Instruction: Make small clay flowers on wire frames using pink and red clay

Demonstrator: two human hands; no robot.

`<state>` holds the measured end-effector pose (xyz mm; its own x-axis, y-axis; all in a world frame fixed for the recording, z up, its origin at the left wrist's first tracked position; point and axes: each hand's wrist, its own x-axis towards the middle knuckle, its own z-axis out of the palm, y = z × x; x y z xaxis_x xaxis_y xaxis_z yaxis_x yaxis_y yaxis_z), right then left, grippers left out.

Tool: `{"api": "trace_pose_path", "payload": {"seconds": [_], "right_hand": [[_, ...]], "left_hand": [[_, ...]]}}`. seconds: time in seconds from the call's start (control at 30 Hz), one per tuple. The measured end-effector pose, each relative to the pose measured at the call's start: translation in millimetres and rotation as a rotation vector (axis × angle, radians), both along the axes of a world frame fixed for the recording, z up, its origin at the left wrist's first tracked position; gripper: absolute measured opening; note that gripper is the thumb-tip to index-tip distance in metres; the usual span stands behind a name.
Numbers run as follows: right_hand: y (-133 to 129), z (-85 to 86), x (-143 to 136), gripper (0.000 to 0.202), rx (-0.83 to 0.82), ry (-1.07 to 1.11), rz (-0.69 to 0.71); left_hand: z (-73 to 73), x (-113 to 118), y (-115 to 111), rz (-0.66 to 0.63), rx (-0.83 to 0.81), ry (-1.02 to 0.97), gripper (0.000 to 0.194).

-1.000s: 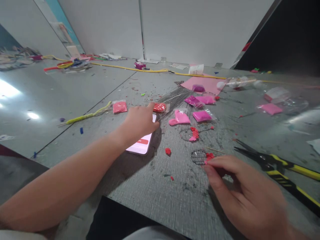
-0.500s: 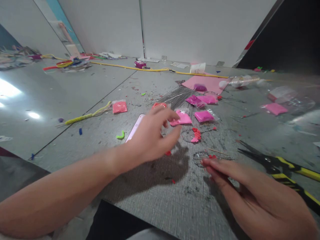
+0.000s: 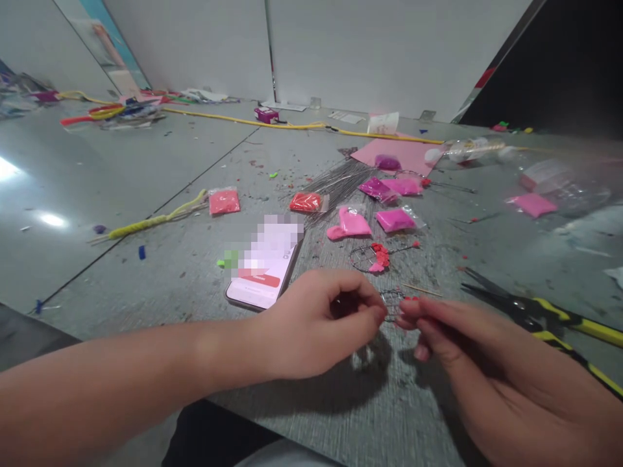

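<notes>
Littered bench (image 3: 195,383), toward its near edge: the right hand (image 3: 528,376) pinches a wire loop (image 3: 393,305), seemingly red-trimmed on one side only. The left hand (image 3: 324,324) curls beside it, hold unclear; a second loop (image 3: 380,257) beyond is also part-bare.

Right hand (image 3: 501,370): pinches a small wire frame (image 3: 392,303) with red clay. Left hand (image 3: 326,324): thumb and fingertips drawn together at the frame's left side, contact unclear. Beyond the hands lie: one wire ring (image 3: 363,258), red and pink clay attached; one thin wooden stick (image 3: 422,290); one smartphone (image 3: 257,295), screen lit; long-nose pliers (image 3: 528,311), yellow-and-black handles; one bag of red clay (image 3: 307,202).
</notes>
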<state>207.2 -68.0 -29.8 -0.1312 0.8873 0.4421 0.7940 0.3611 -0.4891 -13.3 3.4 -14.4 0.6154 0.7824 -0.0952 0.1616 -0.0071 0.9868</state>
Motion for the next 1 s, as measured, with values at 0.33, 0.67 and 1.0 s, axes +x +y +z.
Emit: {"api": "trace_pose_path", "payload": {"seconds": [0.33,0.67,1.0], "right_hand": [[0,4.1,-8,0.029,-0.071,0.080,-0.081],[1,2.9,-15,0.015,-0.085,0.160,-0.096],[4,10.9,3,0.016,-0.025,-0.022,0.131]], "left_hand": [[1.8,0,-1,0.000,0.004,-0.013,0.008],[4.0,-1,-1,0.006,-0.031,-0.020,0.006],[2.8,-1,0,-0.018,-0.149,-0.024,0.014]]}}
